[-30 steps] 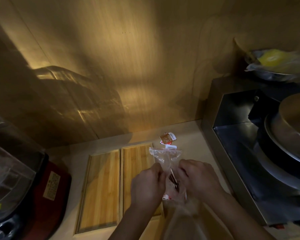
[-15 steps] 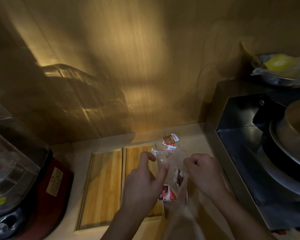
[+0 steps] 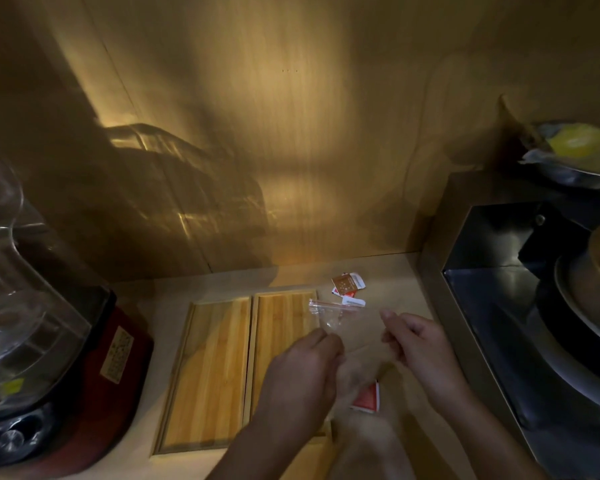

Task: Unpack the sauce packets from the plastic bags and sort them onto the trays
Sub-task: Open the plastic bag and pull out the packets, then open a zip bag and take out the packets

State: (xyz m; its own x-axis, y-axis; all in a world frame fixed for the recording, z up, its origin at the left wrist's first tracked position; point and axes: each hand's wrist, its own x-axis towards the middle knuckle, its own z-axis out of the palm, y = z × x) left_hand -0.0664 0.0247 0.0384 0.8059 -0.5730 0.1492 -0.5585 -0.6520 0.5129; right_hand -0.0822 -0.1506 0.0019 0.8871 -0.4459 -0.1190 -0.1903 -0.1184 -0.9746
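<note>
- Between my two hands, low over the counter (image 3: 388,271), I see a clear plastic bag (image 3: 329,315) stretched out; its red zip strip lies just beyond the left hand's knuckles.
- My left hand (image 3: 302,379) is curled closed, pinching one side of the bag at the fingertips.
- My right hand (image 3: 420,344) is also curled, fingers folded in, and seems to grip the opposite side of the film; the plastic there is so faint and blurred that I cannot tell the exact hold.
- Below and between the hands, close to the right wrist, a red sauce packet (image 3: 367,398) shows. I cannot tell whether it sits inside the bag or lies loose.
- Beyond both hands, toward the wall, a small heap of sauce packets (image 3: 347,288) rests on the counter: a brown one on top, red and white ones under and beside it.
- Under my left hand is the right-hand wooden tray (image 3: 278,327), with a second wooden tray (image 3: 210,372) touching it on the far left side. I see no packets on the visible parts of either.
- Further left of the left hand stands a red-based appliance (image 3: 94,386) with a clear jug.
- Right of my right hand is a steel unit (image 3: 482,306) holding dark pans.
</note>
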